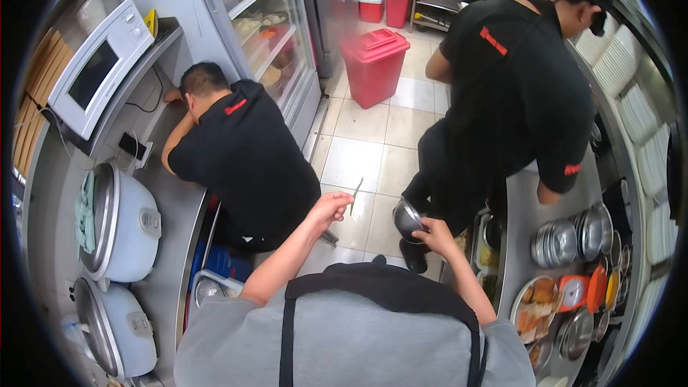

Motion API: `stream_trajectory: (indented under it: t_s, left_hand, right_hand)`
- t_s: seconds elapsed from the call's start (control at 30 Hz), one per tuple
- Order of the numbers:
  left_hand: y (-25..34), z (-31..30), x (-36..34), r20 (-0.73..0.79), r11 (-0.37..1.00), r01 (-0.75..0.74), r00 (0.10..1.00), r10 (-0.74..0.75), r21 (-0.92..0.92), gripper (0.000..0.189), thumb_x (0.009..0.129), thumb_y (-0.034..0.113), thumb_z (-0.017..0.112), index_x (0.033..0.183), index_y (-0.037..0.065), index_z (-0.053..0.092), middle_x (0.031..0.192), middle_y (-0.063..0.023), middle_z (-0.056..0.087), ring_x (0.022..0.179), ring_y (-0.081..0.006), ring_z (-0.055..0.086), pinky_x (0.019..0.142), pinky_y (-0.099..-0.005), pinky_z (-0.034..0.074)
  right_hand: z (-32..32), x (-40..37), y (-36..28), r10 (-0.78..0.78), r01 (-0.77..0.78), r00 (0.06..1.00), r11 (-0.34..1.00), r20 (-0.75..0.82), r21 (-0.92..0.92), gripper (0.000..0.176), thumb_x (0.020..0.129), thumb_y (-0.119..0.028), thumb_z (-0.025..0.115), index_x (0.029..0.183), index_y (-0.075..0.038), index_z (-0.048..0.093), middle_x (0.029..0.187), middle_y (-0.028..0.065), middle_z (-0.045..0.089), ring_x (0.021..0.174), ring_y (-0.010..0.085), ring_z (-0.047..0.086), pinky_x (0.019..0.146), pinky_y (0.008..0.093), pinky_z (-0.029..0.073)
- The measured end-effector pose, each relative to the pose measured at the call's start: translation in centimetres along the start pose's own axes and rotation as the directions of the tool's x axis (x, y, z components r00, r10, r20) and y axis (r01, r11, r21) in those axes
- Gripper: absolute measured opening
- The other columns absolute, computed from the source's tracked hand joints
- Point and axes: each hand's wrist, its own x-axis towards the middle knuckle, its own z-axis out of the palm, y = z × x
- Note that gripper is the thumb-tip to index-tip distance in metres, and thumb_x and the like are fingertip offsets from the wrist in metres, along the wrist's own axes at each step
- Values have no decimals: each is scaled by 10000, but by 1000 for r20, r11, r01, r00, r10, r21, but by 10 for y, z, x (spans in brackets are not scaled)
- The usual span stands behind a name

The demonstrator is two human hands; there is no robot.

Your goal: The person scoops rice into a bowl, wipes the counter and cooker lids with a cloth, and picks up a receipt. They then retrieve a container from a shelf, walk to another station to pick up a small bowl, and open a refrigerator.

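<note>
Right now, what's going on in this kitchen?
The person's left hand holds a thin utensil and the right hand grips a small metal bowl above the tiled floor. One co-worker in black leans on the left counter by the rice cookers. A second co-worker stands at the right counter beside stacked metal dishes.

rice cookers (118,226) on left counter (172,218) | microwave (100,64) on shelf (163,34) above | bowls (573,233) on right counter (534,197)
</note>
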Motion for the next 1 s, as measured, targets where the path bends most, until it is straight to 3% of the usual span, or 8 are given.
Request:
stream_trajectory:
  t_s: [0.23,0.3,0.43,0.5,0.7,0.77,0.9,1.0]
  left_hand:
    - [58,-25,95,-23,969,22,999,-28,-248,85,833,141,600,830,98,527,506,78,365,405,-38,318,441,-208,299]
    - [58,-47,137,11,895,113,993,-121,-432,115,846,133,579,772,109,495,490,76,355,398,-42,315,430,-204,295]
    - [87,-81,232,11,827,155,984,-177,-541,174,861,131,554,715,131,458,477,73,355,392,-42,310,417,-203,317]
    - [120,-87,277,9,824,172,980,-199,-540,184,865,134,547,706,137,454,480,77,359,389,-40,309,416,-203,330]
    - [223,-87,394,107,928,147,987,-117,-342,114,836,159,593,790,145,490,505,80,386,412,-46,342,434,-211,327]
    - [254,-75,417,113,939,118,990,-86,-324,120,834,162,596,781,148,489,505,79,385,412,-46,338,437,-211,325]
    - [273,-46,457,176,954,79,984,-28,-290,118,829,162,601,771,146,501,507,77,387,416,-52,335,442,-215,318]
    - [266,-22,470,218,948,126,974,-63,-292,114,829,148,598,765,129,505,505,74,382,418,-60,338,442,-219,312]
  right_hand:
    - [-36,130,-32,-131,130,991,991,-1,-35,236,711,-173,675,798,16,564,721,198,556,688,355,546,618,392,414]
    - [-40,166,-34,-164,169,985,979,-53,110,232,716,-169,669,803,16,561,715,197,551,672,351,536,619,390,415]
    - [-51,232,-29,-99,93,995,960,7,262,210,729,-138,659,809,34,571,652,147,543,609,204,541,590,332,416]
    - [-52,263,-24,-62,38,997,903,43,428,200,730,-120,664,835,34,592,669,99,582,627,124,525,593,290,426]
    - [-59,328,-21,39,-50,999,934,36,353,202,725,-122,671,813,36,580,618,90,526,590,111,466,555,283,395]
    - [-57,340,-14,46,-35,999,929,-20,369,155,739,-94,672,777,16,570,636,-11,496,612,63,428,543,249,359]
    - [-64,354,-4,71,-37,991,959,-112,283,250,716,-172,681,752,35,546,618,149,528,555,191,493,543,314,394]
    - [-68,361,-4,75,-35,983,973,-167,227,268,713,-197,680,761,27,541,662,178,537,581,266,513,556,340,403]
